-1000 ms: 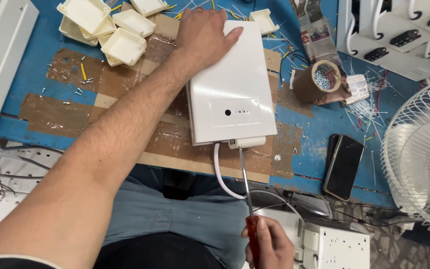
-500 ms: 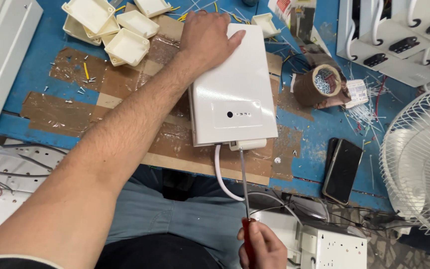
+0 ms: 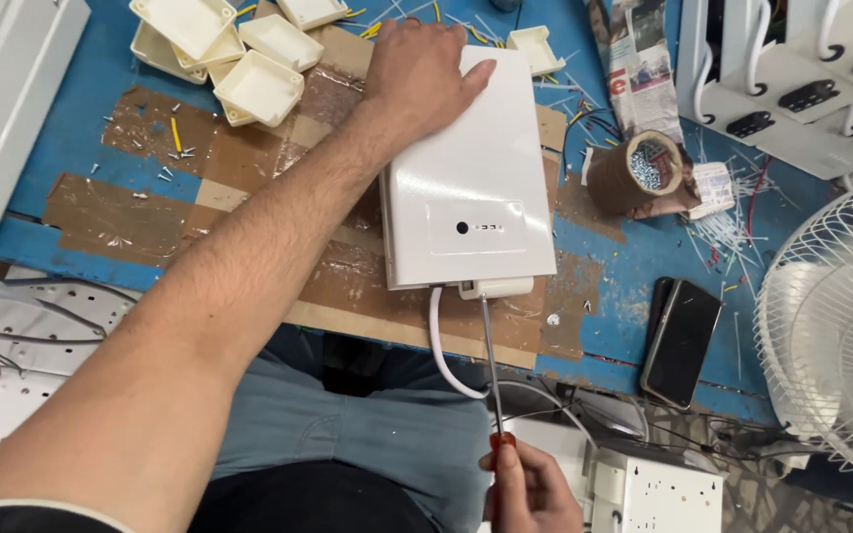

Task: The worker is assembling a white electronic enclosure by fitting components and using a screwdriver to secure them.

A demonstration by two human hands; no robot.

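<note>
Left hand (image 3: pixel 417 74) lies flat, fingers together, on the white box (image 3: pixel 471 173) at the blue tabletop (image 3: pixel 81 109) edge, right hand (image 3: pixel 530 489) fingers wrapped round screwdriver (image 3: pixel 493 370), tip at the box's bottom edge

Single head-worn camera, looking steeply down at a blue workbench.

The view faces down from just above the person's lap, close to the near edge of the worn blue-painted workbench (image 3: pixel 81 118). Its far edge is out of frame; a white wire-guard fan (image 3: pixel 831 345) fills the right side.
</note>
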